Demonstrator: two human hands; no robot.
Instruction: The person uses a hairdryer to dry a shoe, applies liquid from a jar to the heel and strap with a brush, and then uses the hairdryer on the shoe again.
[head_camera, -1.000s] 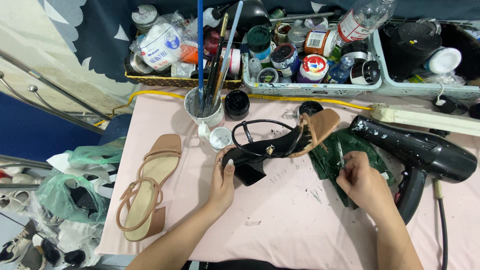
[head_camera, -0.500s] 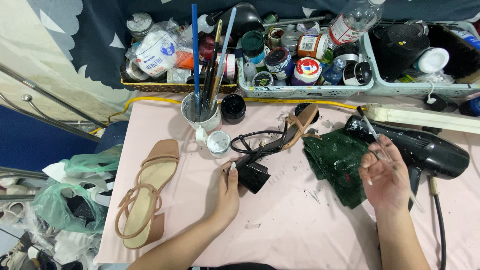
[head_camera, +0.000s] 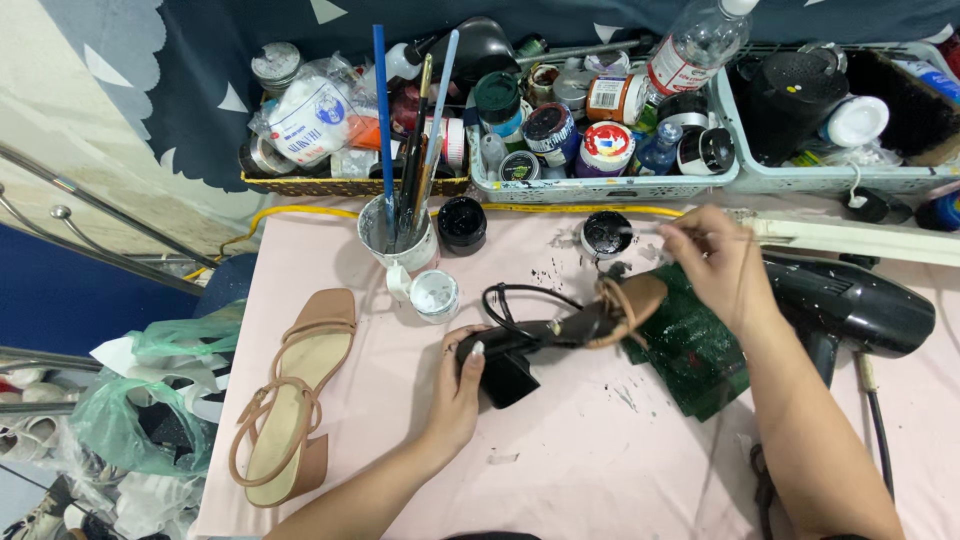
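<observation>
A block-heeled sandal (head_camera: 560, 326) lies on its side on the pink table (head_camera: 600, 470), its heel and straps painted black and its front strap tan. My left hand (head_camera: 462, 385) grips the black heel. My right hand (head_camera: 716, 262) hovers above the sandal's toe, fingers pinched on a thin brush, close to a small open jar of black paint (head_camera: 606, 234). The sandal's toe rests on a dark green cloth (head_camera: 695, 350). A matching tan sandal (head_camera: 290, 400) lies at the table's left edge.
A grey cup of brushes (head_camera: 398, 238), a small white pot (head_camera: 435, 295) and a black jar (head_camera: 462, 223) stand behind the sandal. Baskets of paint jars (head_camera: 600, 185) line the back. A black hair dryer (head_camera: 860, 305) lies at the right. Bags lie on the floor at the left.
My right hand has risen from the green cloth and moved left toward the black paint jar. My left hand has kept hold of the heel, and the sandal has shifted slightly.
</observation>
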